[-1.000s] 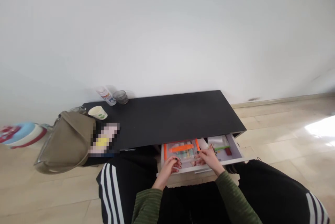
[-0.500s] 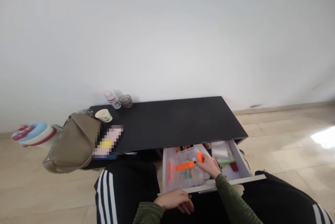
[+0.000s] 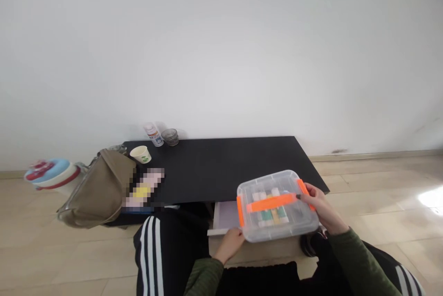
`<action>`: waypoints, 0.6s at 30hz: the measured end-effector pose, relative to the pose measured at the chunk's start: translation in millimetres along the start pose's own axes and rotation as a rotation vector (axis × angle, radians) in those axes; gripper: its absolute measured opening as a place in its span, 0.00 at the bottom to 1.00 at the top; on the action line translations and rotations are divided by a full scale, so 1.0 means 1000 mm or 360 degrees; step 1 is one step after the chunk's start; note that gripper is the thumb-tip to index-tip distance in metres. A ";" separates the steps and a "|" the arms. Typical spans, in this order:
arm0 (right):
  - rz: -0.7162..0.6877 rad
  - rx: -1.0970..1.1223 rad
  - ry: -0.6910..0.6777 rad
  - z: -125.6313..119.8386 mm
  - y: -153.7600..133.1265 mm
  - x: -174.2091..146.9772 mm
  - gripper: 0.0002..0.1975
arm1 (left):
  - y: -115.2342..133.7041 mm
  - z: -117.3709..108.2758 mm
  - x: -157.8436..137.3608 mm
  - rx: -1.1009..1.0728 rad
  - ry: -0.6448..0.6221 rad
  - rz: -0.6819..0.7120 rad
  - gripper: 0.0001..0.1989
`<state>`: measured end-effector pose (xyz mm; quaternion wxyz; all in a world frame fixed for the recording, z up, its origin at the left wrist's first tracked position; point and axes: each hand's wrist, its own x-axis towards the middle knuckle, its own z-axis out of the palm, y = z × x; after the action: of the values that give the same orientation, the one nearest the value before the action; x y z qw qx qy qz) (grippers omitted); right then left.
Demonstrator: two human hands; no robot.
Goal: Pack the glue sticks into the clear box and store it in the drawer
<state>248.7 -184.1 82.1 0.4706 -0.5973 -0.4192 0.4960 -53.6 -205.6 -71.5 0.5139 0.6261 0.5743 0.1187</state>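
Note:
My right hand [image 3: 321, 208] grips the right end of a clear plastic storage box [image 3: 301, 222] with orange latches and an orange handle. White, green and tan items show through its lid. The box is held tilted above the drawer and hides most of it. Under it is the partly pulled-out drawer [image 3: 225, 216] of a low black cabinet. My left hand [image 3: 232, 243] is at the drawer's front edge, by the box's lower left corner, with its fingers curled over the edge and partly hidden.
On the black cabinet top [image 3: 221, 166] stand a paper cup [image 3: 141, 154], a glass [image 3: 170, 137] and a spray can [image 3: 154, 134]. A brown bag [image 3: 100, 190] lies at its left end, beside a container with a blue lid [image 3: 55, 171]. A white wall rises behind.
The storage box has been lifted out of the drawer by my right hand, up and to the right. The drawer has slid inward, and my left hand has moved up with its front edge.

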 end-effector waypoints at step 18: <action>-0.0129 -0.0125 0.0088 0.056 0.031 0.139 0.17 | 0.119 -0.188 0.082 -0.0175 0.0635 0.0180 0.21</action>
<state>216.5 -47.9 21.1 0.4779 -0.6113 -0.4492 0.4430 -95.8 -19.0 68.0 0.4159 0.5925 0.6213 0.3000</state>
